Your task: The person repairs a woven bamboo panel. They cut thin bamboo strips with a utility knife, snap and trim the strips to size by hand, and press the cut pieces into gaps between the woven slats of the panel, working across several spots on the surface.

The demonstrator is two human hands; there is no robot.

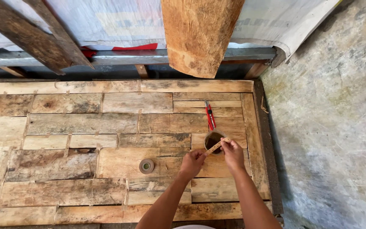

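**Ana:** Between the 2 hands, near the right side of the tabletop point(64, 127), what is being held?

**Ben:** A thin strip of pale wood or bamboo point(215, 146). It slants up to the right. The left hand point(192, 161) pinches its lower end, fingers closed on it. The right hand point(232, 153) has its grip closed on the upper end.

**Ana:** What lies under the strip?

**Ben:** A roll of brown tape point(213, 141), lying flat, with its dark hollow facing up. The strip crosses over its near edge. I cannot tell whether the strip touches the roll.

**Ana:** Anything just beyond that?

**Ben:** Yes, on the far side of the roll lies a red utility knife point(209, 115). It points away from the person and its near end reaches the roll.

**Ana:** And to the left?

**Ben:** A smaller, darker roll of tape point(146, 166) lies flat, to the left of the left hand and apart from it.

**Ana:** What is the tabletop like?

**Ben:** It is a patchwork of worn planks of many sizes, framed by a darker edge on the right.

**Ana:** Farther out?

**Ben:** At the far edge a broad slab of rough brown wood point(198, 34) hangs down over a white sheet point(106, 21). 2 dark beams point(39, 38) lean at the far left. Right of the tabletop is a grey concrete floor point(331, 127).
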